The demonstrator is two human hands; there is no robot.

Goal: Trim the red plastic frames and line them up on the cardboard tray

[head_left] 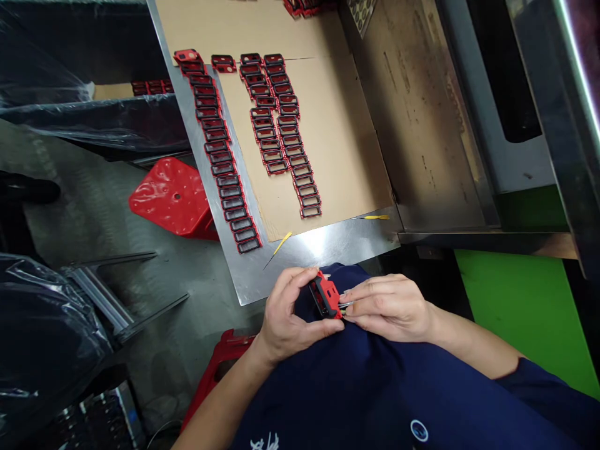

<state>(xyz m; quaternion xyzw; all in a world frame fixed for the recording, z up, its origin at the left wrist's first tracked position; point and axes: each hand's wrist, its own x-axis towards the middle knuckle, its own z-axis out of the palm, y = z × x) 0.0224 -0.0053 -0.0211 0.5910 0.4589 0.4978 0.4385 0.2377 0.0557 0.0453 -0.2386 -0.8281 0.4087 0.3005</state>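
My left hand grips a red and black plastic frame by its two ends, thumb below and fingers above, close to my body. My right hand is closed in a pinch at the frame's right side. Between its fingertips shows a thin, metallic-looking piece, mostly hidden, so I cannot tell its kind. Beyond my hands, rows of similar red and black frames lie on the metal table and on a cardboard sheet.
Two yellow-handled thin tools lie near the table's front edge. A red stool stands left of the table. A brown metal panel rises along the right side. Plastic-covered bins are at the left.
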